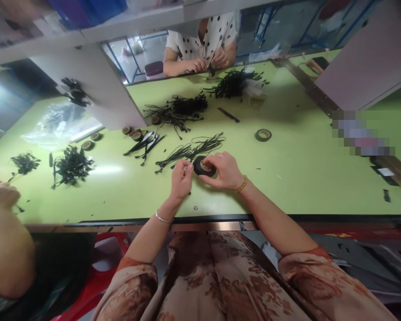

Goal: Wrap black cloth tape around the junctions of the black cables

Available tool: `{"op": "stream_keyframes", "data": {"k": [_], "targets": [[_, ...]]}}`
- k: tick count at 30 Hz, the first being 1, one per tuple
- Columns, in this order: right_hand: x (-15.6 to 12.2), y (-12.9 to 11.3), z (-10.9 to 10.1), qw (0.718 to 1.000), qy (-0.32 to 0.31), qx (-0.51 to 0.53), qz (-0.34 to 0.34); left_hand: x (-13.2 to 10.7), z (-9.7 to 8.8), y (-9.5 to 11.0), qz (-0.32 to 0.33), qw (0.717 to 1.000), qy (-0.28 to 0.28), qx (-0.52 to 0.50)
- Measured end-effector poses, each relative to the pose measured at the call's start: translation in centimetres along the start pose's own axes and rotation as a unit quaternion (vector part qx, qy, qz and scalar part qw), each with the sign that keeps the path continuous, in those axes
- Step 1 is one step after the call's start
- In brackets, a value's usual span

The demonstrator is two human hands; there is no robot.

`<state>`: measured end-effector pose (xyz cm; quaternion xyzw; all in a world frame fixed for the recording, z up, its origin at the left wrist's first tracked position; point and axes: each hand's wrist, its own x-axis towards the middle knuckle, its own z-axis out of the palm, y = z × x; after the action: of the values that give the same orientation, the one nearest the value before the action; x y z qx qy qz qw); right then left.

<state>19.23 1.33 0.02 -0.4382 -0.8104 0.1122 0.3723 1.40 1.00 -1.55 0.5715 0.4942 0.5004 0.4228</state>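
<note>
My right hand (224,170) grips a roll of black tape (203,167) just above the green table (287,178). Its fingers curl round the roll. My left hand (182,179) is beside it on the left, fingers pinched together near the roll's edge; what they pinch is too small to make out. Just beyond both hands lies a loose bundle of thin black wires (191,150).
More heaps of black wires (178,110) and tape rolls (263,134) lie across the table. A person in a dotted top (203,38) works at the far side. Another person's arm (3,240) is at my left. A white divider panel (96,84) stands at the far left.
</note>
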Motion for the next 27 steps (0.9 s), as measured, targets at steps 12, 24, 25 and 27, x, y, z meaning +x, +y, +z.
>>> {"op": "stream_keyframes", "data": {"k": [12,24,25,27], "targets": [[0.2,0.8,0.6,0.965,-0.053,0.22,0.133,0.1,-0.2,-0.7,0.16,0.966,0.004,0.205],[0.3,1.2,0.7,0.838,-0.021,0.499,0.219,-0.9,0.1,-1.4,0.275,0.905,-0.103,0.308],[0.3,1.1,0.7,0.833,-0.01,0.505,0.224,-0.9,0.1,-1.4,0.277,0.899,-0.109,0.322],[0.3,0.9,0.6,0.826,0.009,0.516,0.229,-0.8,0.1,-1.5,0.271,0.891,-0.122,0.344]]}}
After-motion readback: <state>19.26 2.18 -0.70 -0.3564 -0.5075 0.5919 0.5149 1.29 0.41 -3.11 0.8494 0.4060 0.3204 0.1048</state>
